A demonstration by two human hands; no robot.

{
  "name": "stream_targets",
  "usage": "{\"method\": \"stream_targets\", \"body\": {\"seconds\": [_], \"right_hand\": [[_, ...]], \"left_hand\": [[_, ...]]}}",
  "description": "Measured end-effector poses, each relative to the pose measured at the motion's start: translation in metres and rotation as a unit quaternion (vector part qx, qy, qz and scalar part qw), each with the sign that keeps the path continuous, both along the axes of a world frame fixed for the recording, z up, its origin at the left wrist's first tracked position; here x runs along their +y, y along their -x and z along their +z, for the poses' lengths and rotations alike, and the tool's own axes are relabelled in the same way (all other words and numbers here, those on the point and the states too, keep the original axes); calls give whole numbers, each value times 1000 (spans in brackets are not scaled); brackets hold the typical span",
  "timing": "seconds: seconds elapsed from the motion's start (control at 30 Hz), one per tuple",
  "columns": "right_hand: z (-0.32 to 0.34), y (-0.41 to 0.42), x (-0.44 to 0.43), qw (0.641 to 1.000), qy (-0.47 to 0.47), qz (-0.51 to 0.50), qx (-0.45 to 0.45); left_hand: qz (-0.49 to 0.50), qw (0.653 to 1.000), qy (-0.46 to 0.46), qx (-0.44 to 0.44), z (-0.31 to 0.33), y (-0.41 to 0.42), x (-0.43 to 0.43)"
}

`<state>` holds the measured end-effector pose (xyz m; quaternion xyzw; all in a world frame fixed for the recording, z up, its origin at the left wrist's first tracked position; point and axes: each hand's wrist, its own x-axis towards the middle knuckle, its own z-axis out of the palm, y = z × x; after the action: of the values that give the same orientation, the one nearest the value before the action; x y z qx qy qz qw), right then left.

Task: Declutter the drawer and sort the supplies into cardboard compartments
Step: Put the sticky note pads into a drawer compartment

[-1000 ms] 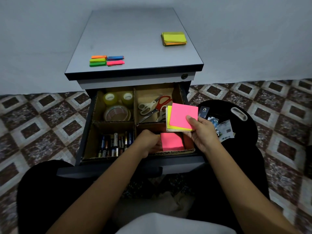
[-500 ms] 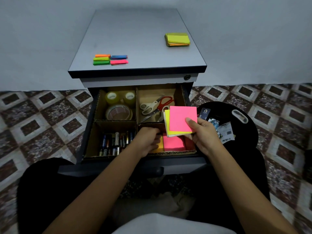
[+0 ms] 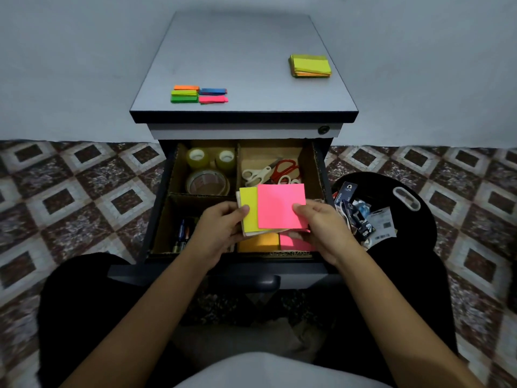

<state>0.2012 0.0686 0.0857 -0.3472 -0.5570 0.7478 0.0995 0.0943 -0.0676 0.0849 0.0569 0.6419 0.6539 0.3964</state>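
Head view: tape (image 3: 207, 181), scissors (image 3: 269, 171) and batteries (image 3: 182, 237) already sit in drawer (image 3: 321, 169) compartments. Left hand (image 3: 221, 233) and right hand (image 3: 321, 225) each hold a pinching grip on the sticky notes (image 3: 279, 208) above the front-right compartment. A note pad (image 3: 310, 65) and flags (image 3: 198, 94) are left on the desk (image 3: 237, 51).

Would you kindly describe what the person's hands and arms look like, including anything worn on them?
The left hand and right hand are bare: no gloves, rings, watch or bracelets show. Both forearms are bare too, with no sleeve in view down to the picture's lower edge. No markings or tattoos are visible.
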Motion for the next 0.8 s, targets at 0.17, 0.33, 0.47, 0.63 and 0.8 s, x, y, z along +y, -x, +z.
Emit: {"method": "stream_targets", "body": {"seconds": [0.17,0.33,0.47,0.63,0.8], "right_hand": [[-7,-6,9,990,-116,39,-65],[-13,-3,9,980,-118,95,-133],[-13,9,8,971,-118,133,-161],[-26,26,2,959,-138,143,-201],[-33,23,-1,889,-336,164,-265]], "left_hand": [[73,997,8,38,-4,18,-19],[147,987,-21,52,-3,35,-31],[173,984,-43,30,-7,39,-34],[155,987,-37,18,-9,38,-33],[143,989,-24,13,-11,38,-33]]}}
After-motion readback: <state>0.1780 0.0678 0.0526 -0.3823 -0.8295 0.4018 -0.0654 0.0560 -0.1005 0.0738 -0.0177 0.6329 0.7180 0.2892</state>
